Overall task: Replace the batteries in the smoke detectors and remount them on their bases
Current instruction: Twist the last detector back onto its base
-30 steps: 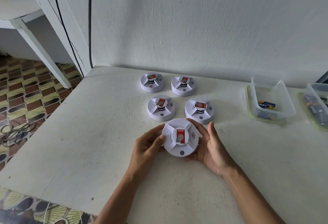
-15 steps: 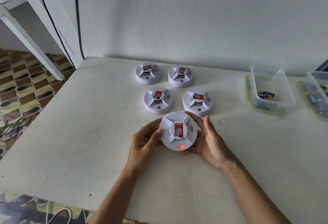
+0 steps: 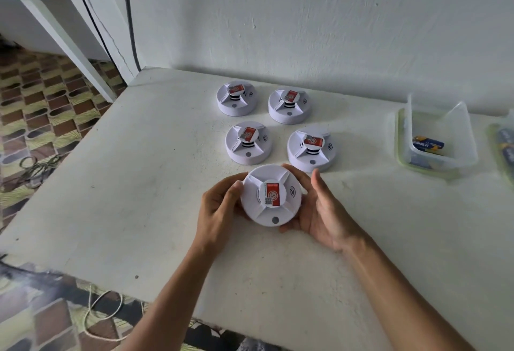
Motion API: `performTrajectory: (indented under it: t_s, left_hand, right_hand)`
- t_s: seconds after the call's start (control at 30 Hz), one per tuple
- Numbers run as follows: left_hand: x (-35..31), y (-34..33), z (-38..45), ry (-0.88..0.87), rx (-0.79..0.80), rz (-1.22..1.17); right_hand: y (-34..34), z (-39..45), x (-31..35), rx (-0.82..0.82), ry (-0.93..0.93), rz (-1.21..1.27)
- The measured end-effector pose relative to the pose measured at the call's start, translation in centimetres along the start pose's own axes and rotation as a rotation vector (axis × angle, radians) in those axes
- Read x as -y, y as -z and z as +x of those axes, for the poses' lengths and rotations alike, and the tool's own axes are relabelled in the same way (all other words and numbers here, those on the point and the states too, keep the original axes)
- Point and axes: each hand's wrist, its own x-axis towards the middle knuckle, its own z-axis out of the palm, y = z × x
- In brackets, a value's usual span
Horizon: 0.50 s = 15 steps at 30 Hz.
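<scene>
A white round smoke detector sits low on the pale surface, at about six o'clock from the four others, and both hands are on it. The left hand grips its rim at nine o'clock, the thumb pressed to the edge and the fingers curled round the far side. The right hand cups the rim at three o'clock, thumb raised clear and the fingers tucked behind and under the body, so it is grasping too. The detector lies flat, face up, its red label running from twelve to six o'clock and its small grey button at six.

The other four detectors stand in two rows beyond it: two at the back, two nearer. The nearer right one lies just beside the right hand's fingertips, at roughly one o'clock from the held unit.

A clear tub with batteries inside stands well apart at two o'clock, nearer the right hand than the left.

The held unit lies directly between the two palms, with no long axis to speak of. Any twist would turn about its upright centre, with the hands working opposite each other across the rim. Whether it is seated on a base I cannot tell.
</scene>
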Motion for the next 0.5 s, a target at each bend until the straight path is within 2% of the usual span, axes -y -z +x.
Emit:
performTrajectory:
  t_s: [0.5]
  left_hand:
    - [-0.13, -0.45, -0.23, -0.019, -0.071, 0.07]
  right_hand:
    - [0.2, 0.27, 0.15, 0.039, -0.042, -0.008]
